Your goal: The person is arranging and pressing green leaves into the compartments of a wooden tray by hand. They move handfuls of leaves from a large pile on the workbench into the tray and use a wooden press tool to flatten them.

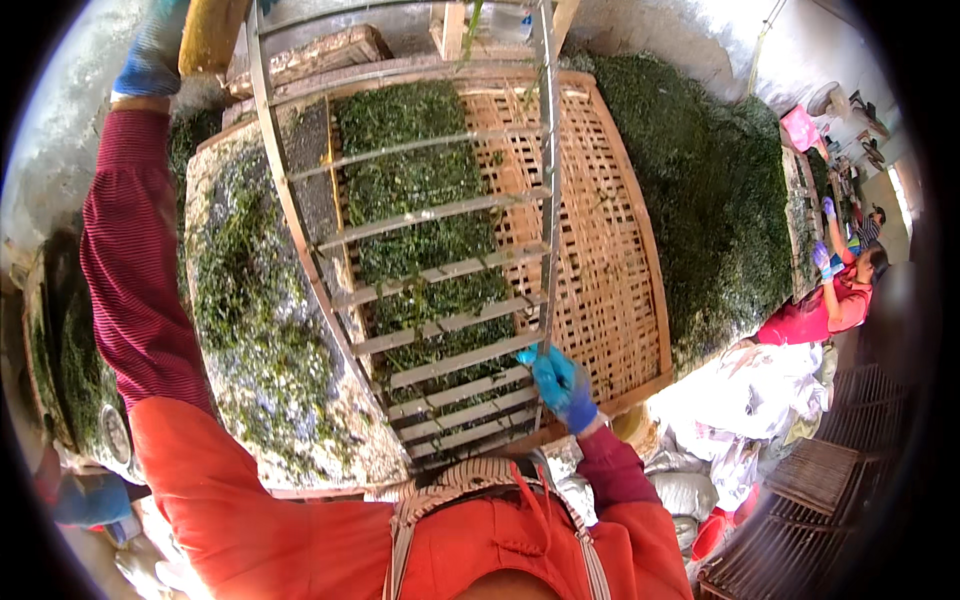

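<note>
A slatted frame, ladder-like with thin crossbars, stands tilted over the work table. My right hand, in a blue glove, is closed around its right rail near the lower end. My left arm stretches to the far left, where my blue-gloved left hand is cut off by the top edge, its fingers mostly out of sight. Beside that hand is a worn yellow-brown block. Below the frame, chopped green leafy material covers part of a woven bamboo mat with a wooden border.
On the left, a pale board carries scattered green bits. A thick green layer spreads on the right. Farther right, a person in red with purple gloves works. White sacks and dark slatted racks lie at the lower right.
</note>
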